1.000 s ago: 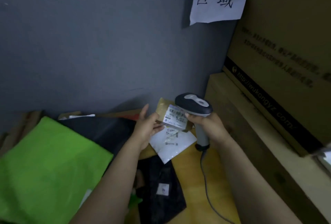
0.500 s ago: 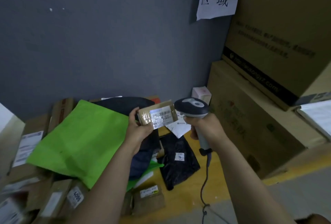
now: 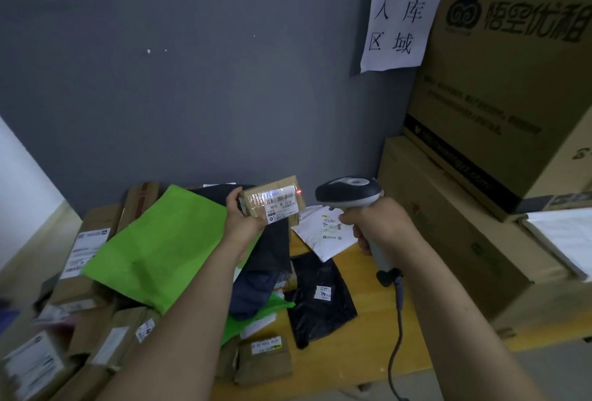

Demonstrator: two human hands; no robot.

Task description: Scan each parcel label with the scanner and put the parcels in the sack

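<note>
The parcel is left of the scanner, above mailers on the bench; the sack lies left, stacked cartons right.

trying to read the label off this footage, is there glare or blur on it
Head view: dim overall; tape glare washes out the top of the label on the parcel in the left hand, while its lower print is partly legible; a red dot glows at its right edge, on the scanner's side; the boxes at lower left are blurred.
</note>
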